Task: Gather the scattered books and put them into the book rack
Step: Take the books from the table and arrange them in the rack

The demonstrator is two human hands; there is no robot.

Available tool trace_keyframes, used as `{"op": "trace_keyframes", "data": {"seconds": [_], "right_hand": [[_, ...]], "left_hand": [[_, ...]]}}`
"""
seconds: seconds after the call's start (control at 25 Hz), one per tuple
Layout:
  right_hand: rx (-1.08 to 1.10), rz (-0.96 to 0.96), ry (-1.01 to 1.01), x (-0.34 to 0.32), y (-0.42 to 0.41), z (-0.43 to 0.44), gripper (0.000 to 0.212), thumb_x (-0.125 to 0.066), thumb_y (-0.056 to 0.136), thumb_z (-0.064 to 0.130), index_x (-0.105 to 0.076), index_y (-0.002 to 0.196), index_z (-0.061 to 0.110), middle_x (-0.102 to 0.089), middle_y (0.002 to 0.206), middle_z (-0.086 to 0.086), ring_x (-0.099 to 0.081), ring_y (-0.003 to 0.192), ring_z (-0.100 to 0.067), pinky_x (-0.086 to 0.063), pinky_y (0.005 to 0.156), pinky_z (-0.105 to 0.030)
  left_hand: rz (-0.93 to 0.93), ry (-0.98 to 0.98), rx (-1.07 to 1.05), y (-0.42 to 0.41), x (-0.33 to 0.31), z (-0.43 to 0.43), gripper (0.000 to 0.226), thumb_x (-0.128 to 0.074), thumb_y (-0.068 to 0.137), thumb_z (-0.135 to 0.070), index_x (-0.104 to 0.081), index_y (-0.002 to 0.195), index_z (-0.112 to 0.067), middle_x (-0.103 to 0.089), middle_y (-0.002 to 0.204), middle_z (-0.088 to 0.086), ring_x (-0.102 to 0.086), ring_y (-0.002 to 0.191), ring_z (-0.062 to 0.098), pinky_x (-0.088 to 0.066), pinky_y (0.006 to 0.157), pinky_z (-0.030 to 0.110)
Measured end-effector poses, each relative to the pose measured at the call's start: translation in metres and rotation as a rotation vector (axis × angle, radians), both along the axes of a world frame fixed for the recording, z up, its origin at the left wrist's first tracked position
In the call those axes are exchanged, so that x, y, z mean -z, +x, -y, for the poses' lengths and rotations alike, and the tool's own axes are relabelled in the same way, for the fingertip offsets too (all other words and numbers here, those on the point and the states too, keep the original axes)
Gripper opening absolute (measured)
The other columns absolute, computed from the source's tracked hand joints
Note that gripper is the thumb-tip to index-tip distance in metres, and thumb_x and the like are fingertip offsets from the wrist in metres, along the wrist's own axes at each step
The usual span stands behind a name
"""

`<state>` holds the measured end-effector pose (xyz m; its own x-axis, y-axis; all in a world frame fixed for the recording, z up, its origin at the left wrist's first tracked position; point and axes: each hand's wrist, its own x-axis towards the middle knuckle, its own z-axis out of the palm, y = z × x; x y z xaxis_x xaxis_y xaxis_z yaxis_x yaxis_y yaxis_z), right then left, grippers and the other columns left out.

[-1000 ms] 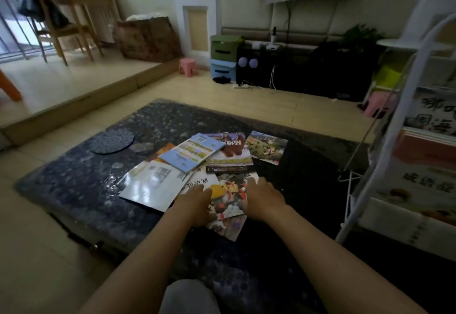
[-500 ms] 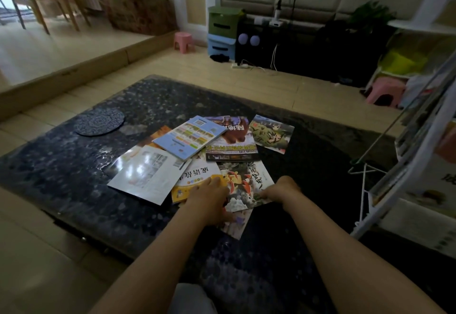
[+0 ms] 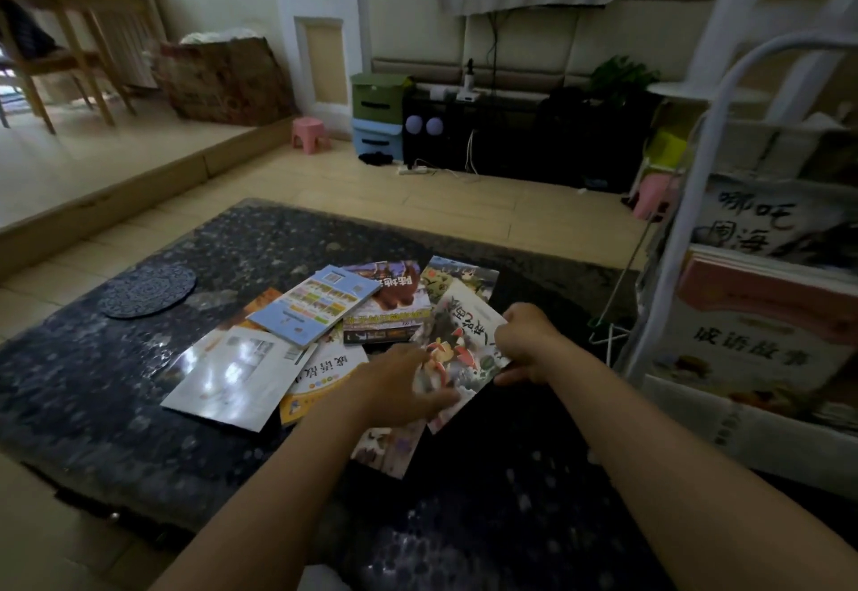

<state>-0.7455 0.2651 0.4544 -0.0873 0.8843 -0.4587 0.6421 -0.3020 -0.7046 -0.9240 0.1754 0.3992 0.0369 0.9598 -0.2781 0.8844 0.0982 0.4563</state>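
My left hand point(image 3: 399, 388) lies, fingers stretched, over the lower left of a cartoon picture book point(image 3: 457, 349) with red-and-white figures and black characters on its cover. My right hand point(image 3: 524, 342) pinches its right edge. It sits tilted over the scattered books point(image 3: 315, 302) on the dark table point(image 3: 116, 405). The white book rack point(image 3: 668, 265) stands to the right.

dark speckled table point(image 3: 139, 405), light-blue book point(image 3: 315, 305), pink stool point(image 3: 310, 133)

Colourful picture book point(image 3: 457, 349) tilted up above scattered books point(image 3: 297, 326).
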Motion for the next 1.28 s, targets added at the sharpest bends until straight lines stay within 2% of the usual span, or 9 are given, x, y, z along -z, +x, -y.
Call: {"op": "trace_keyframes", "data": {"seconds": [0.12,0.28,0.4,0.52,0.64,0.84,0.96,1.08,1.28], "right_hand": [[-0.076,-0.002,0.115,-0.048,0.03,0.01,0.014,-0.047,0.098,0.005,-0.051,0.111,0.009,-0.054,0.109,-0.011,-0.06,0.091,-0.031,-0.062,0.065,-0.045],[-0.061,-0.129,0.227,-0.091,0.071,0.029,0.017,-0.044,0.1,0.003,-0.048,0.116,0.008,-0.051,0.096,-0.004,-0.057,0.08,-0.024,-0.062,0.067,-0.046],[0.002,-0.263,0.311,-0.111,0.102,0.036,0.018,-0.043,0.1,0.003,-0.047,0.117,0.009,-0.051,0.104,-0.006,-0.055,0.087,-0.026,-0.062,0.067,-0.048],[0.126,-0.5,0.31,-0.122,0.125,0.037,0.025,-0.042,0.1,0.003,-0.05,0.123,0.009,-0.054,0.121,-0.01,-0.058,0.101,-0.032,-0.063,0.065,-0.046],[0.246,-0.658,0.278,-0.133,0.148,0.041,0.023,-0.042,0.099,0.001,-0.053,0.117,0.011,-0.058,0.119,-0.012,-0.063,0.101,-0.034,-0.062,0.062,-0.045],[0.216,-0.315,0.605,-0.169,0.207,0.037,0.02,-0.063,0.091,0.009,-0.049,0.099,0.019,-0.058,0.101,-0.003,-0.062,0.098,-0.027,-0.059,0.075,-0.044],[0.22,-0.159,0.91,-0.207,0.243,0.036,0.034,-0.068,0.09,0.021,-0.044,0.113,0.015,-0.057,0.106,-0.004,-0.059,0.094,-0.023,-0.049,0.069,-0.032],[0.251,0.028,1.178,-0.237,0.276,0.026,0.058,-0.067,0.091,0.027,-0.036,0.137,0.011,-0.049,0.132,-0.016,-0.052,0.116,-0.032,-0.043,0.083,-0.034],[-0.006,0.283,1.304,-0.255,0.303,0.016,0.087,-0.067,0.087,0.017,-0.015,0.156,0.027,-0.04,0.139,-0.018,-0.047,0.121,-0.038,-0.046,0.093,-0.045]], "left_hand": [[0.112,0.167,-0.161,0.019,-0.034,-0.017,0.089,-0.055,0.068,-0.076,-0.033,0.143,-0.034,-0.044,0.146,0.0,-0.049,0.126,0.022,-0.047,0.101,0.045],[0.294,0.253,-0.425,0.059,-0.083,-0.027,0.092,-0.062,0.091,-0.039,-0.004,0.155,-0.009,-0.033,0.153,0.015,-0.041,0.134,0.036,-0.042,0.104,0.044],[0.409,0.419,-0.55,0.08,-0.112,-0.033,0.069,-0.066,0.082,-0.039,-0.037,0.136,-0.007,-0.053,0.129,0.017,-0.054,0.115,0.037,-0.052,0.088,0.045],[0.832,0.366,-0.636,0.108,-0.141,-0.032,0.041,-0.065,0.084,-0.025,-0.053,0.116,-0.001,-0.062,0.099,0.016,-0.064,0.083,0.032,-0.054,0.059,0.035],[1.093,0.373,-0.52,0.142,-0.172,-0.025,0.024,-0.057,0.09,0.003,-0.061,0.113,-0.003,-0.07,0.093,0.016,-0.069,0.078,0.028,-0.055,0.06,0.032],[0.735,0.615,-0.224,0.179,-0.249,-0.019,0.031,-0.055,0.09,0.002,-0.059,0.108,-0.024,-0.065,0.098,0.007,-0.063,0.086,0.022,-0.054,0.071,0.036],[0.424,0.844,-0.016,0.213,-0.298,-0.023,0.032,-0.055,0.091,-0.001,-0.054,0.119,-0.018,-0.06,0.101,-0.003,-0.059,0.092,0.014,-0.048,0.074,0.025],[0.13,1.004,0.147,0.25,-0.333,-0.038,0.037,-0.057,0.091,-0.011,-0.054,0.128,-0.012,-0.055,0.106,-0.003,-0.052,0.099,0.014,-0.04,0.077,0.021],[-0.33,0.956,0.359,0.289,-0.338,-0.081,0.038,-0.069,0.085,-0.026,-0.052,0.119,-0.025,-0.062,0.108,0.002,-0.06,0.098,0.024,-0.054,0.083,0.044]]}}
